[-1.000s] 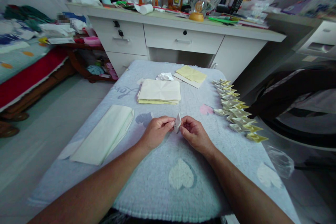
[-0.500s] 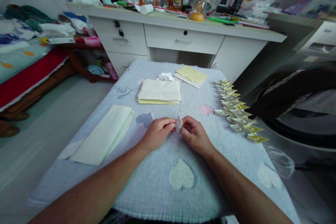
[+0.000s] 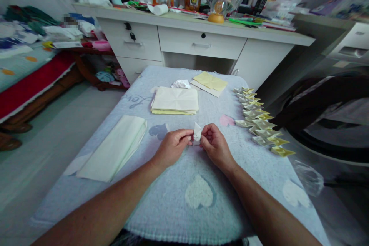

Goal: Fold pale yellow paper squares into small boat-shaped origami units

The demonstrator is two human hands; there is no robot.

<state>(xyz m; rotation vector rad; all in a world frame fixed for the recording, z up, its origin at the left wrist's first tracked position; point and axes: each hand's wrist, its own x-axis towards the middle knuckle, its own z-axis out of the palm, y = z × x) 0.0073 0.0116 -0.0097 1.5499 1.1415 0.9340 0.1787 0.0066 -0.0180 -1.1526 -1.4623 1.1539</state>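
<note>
A small folded white paper piece with a pointed top stands between my hands, above the middle of the cloth-covered table. My left hand pinches its left edge between thumb and fingers. On the other side, my right hand has its thumb and curled fingers closed at the paper's right edge. Beyond them lies a stack of creased cream and yellow sheets. Several folded paper boats line the table's right side. To the left rests a long folded pale sheet.
Yellow and white sheets and a crumpled white paper lie at the far end of the table. A white desk crowded with jars and stationery stands behind. A front-loading washing machine is at the right, a bed at the left.
The folded paper has turned so its flat face shows more. My right hand has shifted slightly, its fingers now at the paper's right edge. My left hand stays nearly in place.
</note>
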